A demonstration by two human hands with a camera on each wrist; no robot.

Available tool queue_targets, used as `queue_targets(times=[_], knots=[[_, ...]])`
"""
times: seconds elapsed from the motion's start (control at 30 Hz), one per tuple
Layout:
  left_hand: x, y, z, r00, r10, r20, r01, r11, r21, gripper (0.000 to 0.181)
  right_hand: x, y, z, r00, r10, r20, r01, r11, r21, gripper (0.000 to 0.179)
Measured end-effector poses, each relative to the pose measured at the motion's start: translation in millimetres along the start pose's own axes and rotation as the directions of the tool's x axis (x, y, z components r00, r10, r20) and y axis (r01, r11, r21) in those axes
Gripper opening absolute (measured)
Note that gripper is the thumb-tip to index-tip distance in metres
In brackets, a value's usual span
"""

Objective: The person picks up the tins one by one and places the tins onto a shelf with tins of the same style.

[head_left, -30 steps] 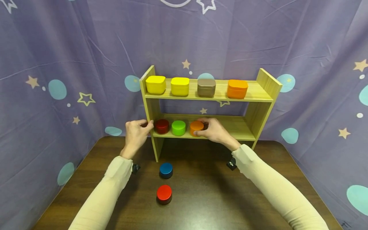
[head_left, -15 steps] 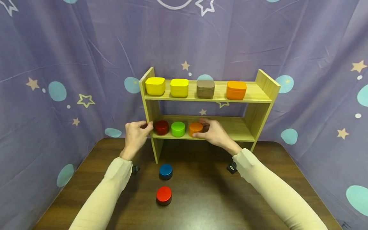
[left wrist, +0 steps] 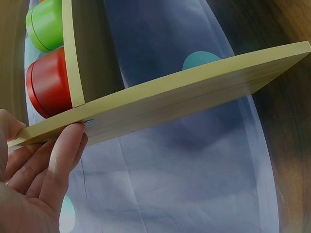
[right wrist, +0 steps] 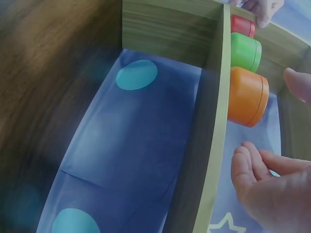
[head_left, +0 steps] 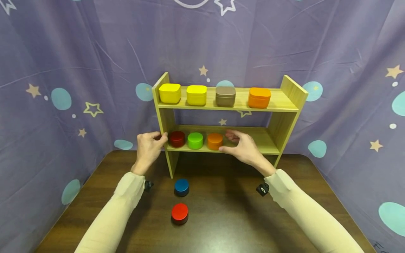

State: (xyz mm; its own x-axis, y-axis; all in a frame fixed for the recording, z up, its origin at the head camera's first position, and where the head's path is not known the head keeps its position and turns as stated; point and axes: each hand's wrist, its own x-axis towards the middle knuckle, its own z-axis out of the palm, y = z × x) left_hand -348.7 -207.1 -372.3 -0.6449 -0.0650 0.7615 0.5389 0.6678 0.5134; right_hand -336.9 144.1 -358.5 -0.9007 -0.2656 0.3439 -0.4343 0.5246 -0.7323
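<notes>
In the head view my left hand (head_left: 149, 150) pinches the upright side board of a light wooden shelf (head_left: 162, 123). The left wrist view has the thumb on one face of that board and the fingers (left wrist: 66, 150) on the other. Beside the board, on the lower tier, sits a dark red round tin (head_left: 177, 139), then a green round tin (head_left: 195, 141), then an orange round tin (head_left: 215, 141). Just right of the orange tin is my right hand (head_left: 243, 147), thumb and fingers spread. A gap shows between this hand (right wrist: 277, 179) and the orange tin (right wrist: 248, 97) in the right wrist view.
Along the upper tier stand two yellow boxes (head_left: 170, 93) (head_left: 196, 95), a grey-brown box (head_left: 225, 96) and an orange box (head_left: 259, 97). A blue round tin (head_left: 181, 187) and a bright red round tin (head_left: 180, 213) lie on the dark table (head_left: 227, 218) before the shelf. A patterned curtain (head_left: 104, 52) hangs behind.
My right hand has let go of the orange round tin and drawn away to the right, its fingers spreading. The tin stays on the lower tier. The left hand keeps its hold on the shelf.
</notes>
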Motion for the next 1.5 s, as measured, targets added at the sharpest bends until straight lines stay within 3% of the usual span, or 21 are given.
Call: queue_targets(times=[0.37, 1.0, 1.5], knots=[[0.3, 2.2, -2.1, 1.0, -0.007, 0.001, 0.007, 1.0, 0.02, 0.052, -26.8, 2, -1, 0.999, -0.027, -0.039, 0.027, 1.0, 0.008, 0.07], [0.5, 2.2, -1.5, 1.0, -0.024, 0.005, 0.024, 1.0, 0.015, 0.051, -54.1, 4, 38, 0.995, -0.079, 0.068, 0.074, 0.995, 0.069, 0.064], [0.3, 2.4, -2.2, 0.999, -0.03, 0.011, 0.03, 0.999, 0.013, 0.049, -67.0, 6, 79, 0.975, -0.124, 0.185, 0.11, 0.99, 0.084, 0.063]])
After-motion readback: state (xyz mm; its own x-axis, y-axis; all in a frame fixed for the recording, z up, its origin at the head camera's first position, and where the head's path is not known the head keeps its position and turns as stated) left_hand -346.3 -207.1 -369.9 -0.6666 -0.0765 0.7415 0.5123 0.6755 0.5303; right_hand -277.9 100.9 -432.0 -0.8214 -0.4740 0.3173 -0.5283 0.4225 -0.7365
